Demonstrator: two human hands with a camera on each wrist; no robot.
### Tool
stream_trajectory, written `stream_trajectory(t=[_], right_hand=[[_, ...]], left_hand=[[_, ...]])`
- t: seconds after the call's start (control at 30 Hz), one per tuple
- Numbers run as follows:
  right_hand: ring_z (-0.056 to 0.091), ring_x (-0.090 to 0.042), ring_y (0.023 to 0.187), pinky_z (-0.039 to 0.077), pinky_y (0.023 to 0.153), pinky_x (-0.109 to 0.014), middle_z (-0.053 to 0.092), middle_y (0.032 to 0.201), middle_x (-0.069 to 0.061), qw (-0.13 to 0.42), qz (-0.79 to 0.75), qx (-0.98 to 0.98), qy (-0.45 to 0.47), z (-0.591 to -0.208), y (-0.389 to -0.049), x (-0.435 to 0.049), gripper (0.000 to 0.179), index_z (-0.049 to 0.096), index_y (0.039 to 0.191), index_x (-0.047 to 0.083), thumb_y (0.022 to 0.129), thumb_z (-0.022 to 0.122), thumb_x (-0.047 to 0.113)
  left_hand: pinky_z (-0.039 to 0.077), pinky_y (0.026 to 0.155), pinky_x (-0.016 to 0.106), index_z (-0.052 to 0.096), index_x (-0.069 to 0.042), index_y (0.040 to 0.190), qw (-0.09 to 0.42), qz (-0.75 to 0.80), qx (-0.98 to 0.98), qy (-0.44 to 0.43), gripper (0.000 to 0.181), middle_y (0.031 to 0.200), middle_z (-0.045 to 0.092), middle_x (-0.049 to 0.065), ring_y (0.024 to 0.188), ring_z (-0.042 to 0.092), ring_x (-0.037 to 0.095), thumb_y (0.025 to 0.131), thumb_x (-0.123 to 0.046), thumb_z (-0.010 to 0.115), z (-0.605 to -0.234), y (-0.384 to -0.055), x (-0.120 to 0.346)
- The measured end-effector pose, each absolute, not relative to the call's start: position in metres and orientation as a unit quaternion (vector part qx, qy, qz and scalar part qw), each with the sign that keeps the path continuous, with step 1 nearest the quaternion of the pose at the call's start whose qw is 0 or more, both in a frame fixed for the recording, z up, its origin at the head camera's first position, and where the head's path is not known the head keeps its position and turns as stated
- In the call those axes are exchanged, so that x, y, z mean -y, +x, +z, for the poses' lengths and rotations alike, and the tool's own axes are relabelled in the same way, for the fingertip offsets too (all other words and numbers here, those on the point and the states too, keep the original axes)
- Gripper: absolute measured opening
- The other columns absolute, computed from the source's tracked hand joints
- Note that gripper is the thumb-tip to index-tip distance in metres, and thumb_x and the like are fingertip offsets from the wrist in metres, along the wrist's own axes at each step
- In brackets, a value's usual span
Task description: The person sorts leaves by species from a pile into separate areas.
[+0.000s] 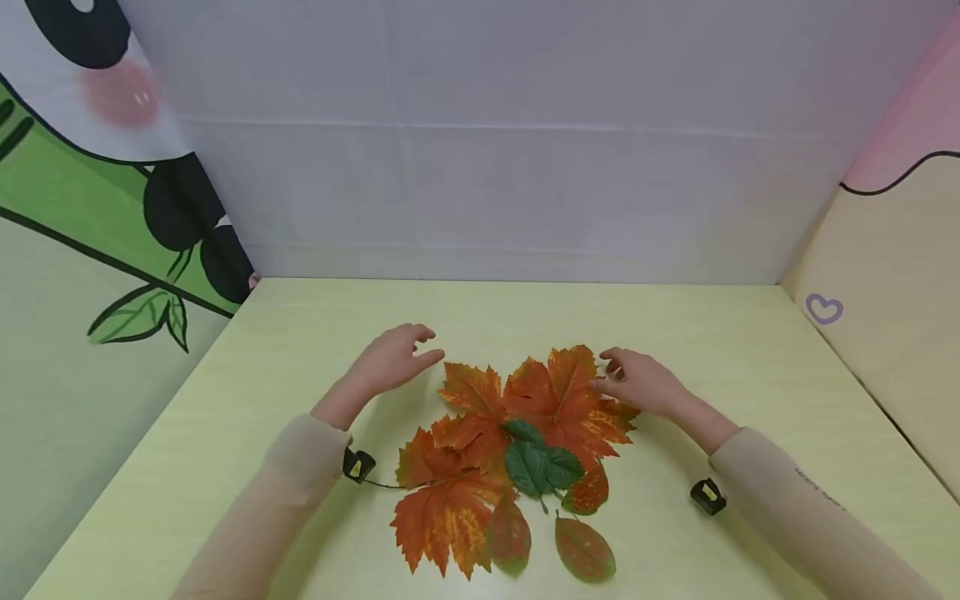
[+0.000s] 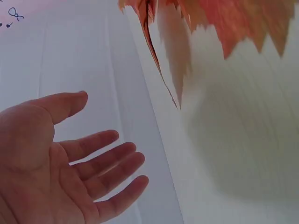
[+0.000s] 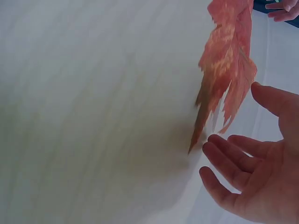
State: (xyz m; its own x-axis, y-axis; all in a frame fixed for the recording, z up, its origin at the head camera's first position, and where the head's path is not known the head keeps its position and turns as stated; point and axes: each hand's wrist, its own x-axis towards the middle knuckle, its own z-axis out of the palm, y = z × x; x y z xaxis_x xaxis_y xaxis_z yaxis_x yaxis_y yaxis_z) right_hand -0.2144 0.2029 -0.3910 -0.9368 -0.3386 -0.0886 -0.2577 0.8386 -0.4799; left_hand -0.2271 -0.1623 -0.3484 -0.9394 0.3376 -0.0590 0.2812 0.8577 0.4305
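Several orange maple leaves (image 1: 461,500) lie spread on the table, overlapping one another. Small dark green leaves (image 1: 528,468) rest on top of them. My left hand (image 1: 393,360) hovers to the left of the pile, holding nothing; the left wrist view shows its palm with fingers loosely bent. On the other side, my right hand (image 1: 641,381) is beside the upper right maple leaf (image 1: 570,400). In the right wrist view the thumb tip is close to the edge of a maple leaf (image 3: 229,60); whether it touches I cannot tell. Its fingers are relaxed, with nothing gripped.
Two oval orange-green leaves (image 1: 585,550) lie at the near side of the pile. A thin dark stem (image 1: 386,485) sticks out to the left. Behind the pale table (image 1: 315,308) stands a white wall panel (image 1: 480,200), with printed panels on either side.
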Motion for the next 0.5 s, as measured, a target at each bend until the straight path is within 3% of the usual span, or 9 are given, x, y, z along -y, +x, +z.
stream_trajectory(t=[0.3, 0.4, 0.5], right_hand=[[0.057, -0.020, 0.080, 0.046, 0.063, -0.032, 0.061, 0.096, -0.010, 0.092, -0.231, -0.962, -0.111, -0.389, -0.197, -0.184, 0.069, 0.049, 0.122, -0.001, 0.079, 0.062, 0.051], [0.057, -0.018, 0.075, 0.045, 0.059, -0.030, 0.061, 0.095, -0.010, 0.102, -0.232, -0.963, -0.089, -0.388, -0.191, -0.178, 0.073, 0.049, 0.119, 0.000, 0.075, 0.064, 0.056], [0.055, -0.017, 0.071, 0.043, 0.058, -0.028, 0.060, 0.093, -0.010, 0.104, -0.244, -0.961, -0.076, -0.387, -0.190, -0.176, 0.074, 0.047, 0.117, -0.001, 0.072, 0.068, 0.054]], left_hand=[[0.048, 0.073, 0.037, 0.052, 0.001, 0.117, 0.101, 0.276, -0.951, 0.094, 0.051, 0.106, 0.061, 0.015, 0.086, 0.060, 0.026, 0.089, -0.041, 0.054, -0.361, -0.199, 0.147], [0.043, 0.059, 0.031, 0.054, -0.001, 0.097, 0.108, 0.290, -0.948, 0.073, 0.042, 0.082, 0.059, 0.008, 0.065, 0.053, 0.018, 0.087, -0.042, 0.056, -0.367, -0.192, 0.146], [0.032, 0.048, 0.026, 0.046, -0.007, 0.069, 0.115, 0.298, -0.946, 0.056, 0.042, 0.056, 0.041, 0.000, 0.047, 0.035, 0.013, 0.085, -0.044, 0.058, -0.370, -0.188, 0.143]])
